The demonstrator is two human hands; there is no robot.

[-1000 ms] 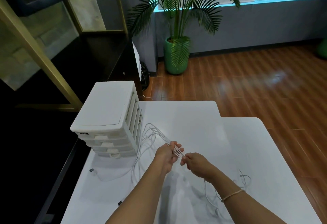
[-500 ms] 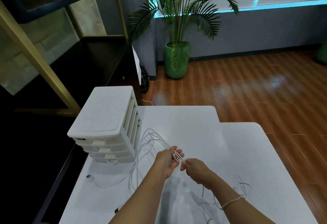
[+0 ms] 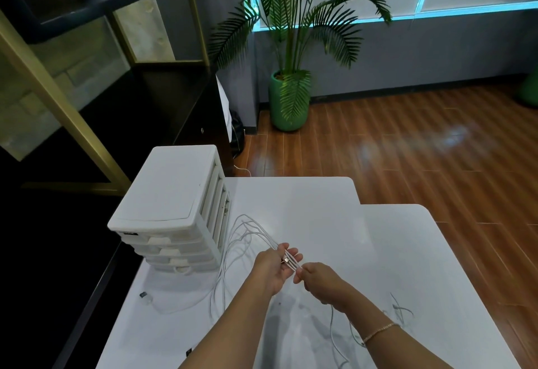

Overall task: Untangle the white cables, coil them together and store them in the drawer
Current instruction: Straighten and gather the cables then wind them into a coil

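Several white cables (image 3: 241, 231) loop across the white table (image 3: 378, 252) in front of a white drawer unit (image 3: 171, 202) whose drawers are all closed. My left hand (image 3: 273, 266) holds a bundle of cable strands across its palm, a metal plug end showing among them. My right hand (image 3: 320, 281) pinches the same strands just right of the left hand. More cable hangs from the right hand and trails over the table near my right wrist (image 3: 401, 310). One plug end (image 3: 144, 296) lies on the table near its left edge.
The drawer unit stands at the table's left rear corner. A black shelf with gold frame (image 3: 87, 106) is to the left. A potted palm (image 3: 288, 100) stands on the wooden floor beyond the table.
The view has shifted slightly. Both hands stay together at the table's middle on the strands, and the left fingers have opened a little around the bundle.
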